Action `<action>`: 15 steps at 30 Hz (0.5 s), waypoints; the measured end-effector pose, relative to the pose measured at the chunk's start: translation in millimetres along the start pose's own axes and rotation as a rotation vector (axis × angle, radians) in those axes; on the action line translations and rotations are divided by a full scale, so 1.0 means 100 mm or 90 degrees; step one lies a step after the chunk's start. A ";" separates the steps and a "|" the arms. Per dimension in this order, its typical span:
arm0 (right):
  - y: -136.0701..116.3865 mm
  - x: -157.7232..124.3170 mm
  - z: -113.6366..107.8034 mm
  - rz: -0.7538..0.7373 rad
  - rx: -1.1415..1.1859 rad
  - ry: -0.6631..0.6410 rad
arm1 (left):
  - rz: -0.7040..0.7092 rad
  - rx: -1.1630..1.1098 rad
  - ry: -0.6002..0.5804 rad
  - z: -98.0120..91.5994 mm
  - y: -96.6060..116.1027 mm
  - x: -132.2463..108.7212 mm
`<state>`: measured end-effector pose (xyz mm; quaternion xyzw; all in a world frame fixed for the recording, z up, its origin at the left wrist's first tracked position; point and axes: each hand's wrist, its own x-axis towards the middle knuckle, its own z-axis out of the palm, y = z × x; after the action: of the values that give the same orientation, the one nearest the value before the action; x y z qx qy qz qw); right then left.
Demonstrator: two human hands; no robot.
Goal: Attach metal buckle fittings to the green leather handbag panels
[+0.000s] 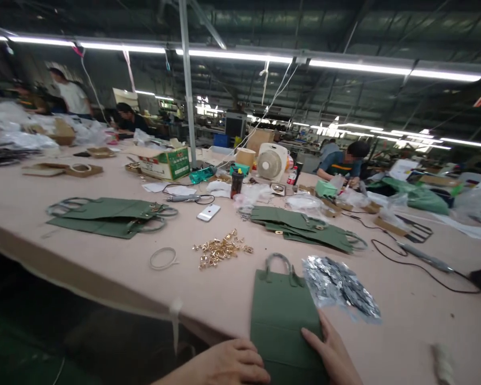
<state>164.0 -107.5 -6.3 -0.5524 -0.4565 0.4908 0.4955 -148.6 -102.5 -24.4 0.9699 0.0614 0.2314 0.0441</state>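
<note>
Head view: a green bag (282, 313) is being held flat on the table (404, 326), left hand (234, 363) and right hand (332, 348) spread on its near end; a silver packet (340, 289) is lying just right of the bag.

Bag (282, 315): matt green, smooth, leather-like sheet. Packet (340, 289): clear glossy plastic, crinkled, shiny silvery bits inside. Fittings (222, 250): bright gold metal, polished. Table (104, 256): matt beige cover, smooth. Phone (208, 213): glossy white. Box (166, 163): printed cardboard. Fan (270, 161): white plastic.
</note>
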 end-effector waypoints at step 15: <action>0.45 -0.30 0.09 -0.304 -0.510 0.289 | -0.183 -0.124 0.182 0.14 0.30 -0.16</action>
<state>152.7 -140.5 -48.7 -0.6718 -0.6027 0.0186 0.4302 -153.5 -134.8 -40.9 0.8997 0.1818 0.3627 0.1608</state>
